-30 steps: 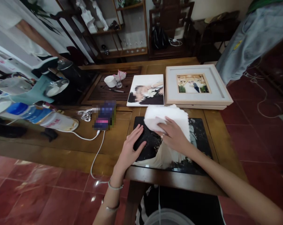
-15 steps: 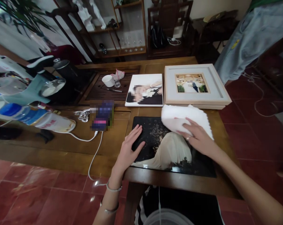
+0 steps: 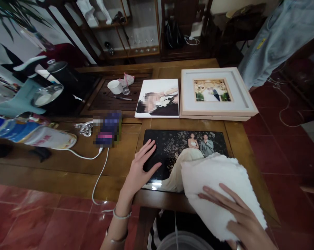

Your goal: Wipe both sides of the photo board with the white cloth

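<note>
A glossy dark photo panel (image 3: 163,147) lies flat near the table's front edge, showing a couple and a long pale dress. My left hand (image 3: 138,170) rests on its left edge with fingers spread. Under my right hand (image 3: 236,211) is a white fluffy cloth (image 3: 214,170), held at the panel's lower right. The cloth covers that corner and hangs past the table's front edge. My right fingers lie across the cloth, and the thumb is partly hidden.
Behind the panel lie a white photo board (image 3: 157,99) and stacked pale-framed pictures (image 3: 244,111). To the left are a phone (image 3: 108,128) with a white cable (image 3: 101,180), a bottle (image 3: 50,137) and a white cup (image 3: 115,86). A person's jeans (image 3: 273,41) show at right.
My right hand has pulled the cloth toward me, from the panel's upper right to its lower right corner. The printed couple is now uncovered. My left hand stays on the panel's left edge.
</note>
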The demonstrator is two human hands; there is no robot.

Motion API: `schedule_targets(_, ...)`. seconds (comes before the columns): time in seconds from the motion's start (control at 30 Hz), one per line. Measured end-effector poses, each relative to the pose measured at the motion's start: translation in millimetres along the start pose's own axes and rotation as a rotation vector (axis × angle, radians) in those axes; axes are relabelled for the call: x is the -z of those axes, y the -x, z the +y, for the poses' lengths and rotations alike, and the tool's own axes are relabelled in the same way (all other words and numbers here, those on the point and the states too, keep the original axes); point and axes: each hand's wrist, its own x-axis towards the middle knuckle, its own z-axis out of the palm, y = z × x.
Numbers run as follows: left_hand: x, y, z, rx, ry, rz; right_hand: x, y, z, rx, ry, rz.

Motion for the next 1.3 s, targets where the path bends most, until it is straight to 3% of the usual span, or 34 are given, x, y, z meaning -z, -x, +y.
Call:
schedule_targets(0.1, 0.6, -0.6, -0.3, 0.001, -0.020, -0.013, 9.8, -11.2, 14.3, -0.021, -0.006, 0.009)
schedule_targets(0.23, 0.5, -1.6, -0.7, 0.006, -0.022, -0.022, 26.1, -42.7, 54.8, -0.081, -0.023, 0.078)
schedule_targets(0.37, -0.3, -2.3, -0.5, 0.010, -0.011, -0.016, 37.8, -73.5, 96.2, -0.208, -0.035, 0.159)
schedule_targets(0.47, -0.7, -2.5, -0.3, 0.019, 0.003, 0.000, 39.4, -87.0, 112.3, -0.305, -0.030, 0.226)
schedule_targets(0.57, -0.8, -2.4, -0.1, 0.024, 0.013, 0.018, 33.8, -82.8, 106.1, -0.280, -0.003, 0.268)
schedule_targets(0.67, -0.9, -2.2, 0.3, 0.029, 0.019, 0.027, 23.6, -58.0, 78.3, -0.212, 0.023, 0.275)
schedule_targets(0.83, -1.0, -2.2, 0.7, 0.028, 0.005, 0.031, 6.4, 0.0, 19.4, -0.166, -0.016, 0.181)
schedule_targets(0.93, -0.6, -2.3, 0.2, 0.018, -0.014, 0.010, 4.4, 17.8, 3.7, -0.151, -0.030, 0.120)
schedule_targets(1.07, 0.4, -2.3, -0.1, 0.001, -0.027, -0.015, 15.3, 6.3, 19.4, -0.115, -0.087, 0.077)
schedule_targets(1.3, 1.7, -3.2, 0.7, -0.011, -0.019, -0.017, 40.3, -61.9, 89.0, -0.246, -0.079, 0.077)
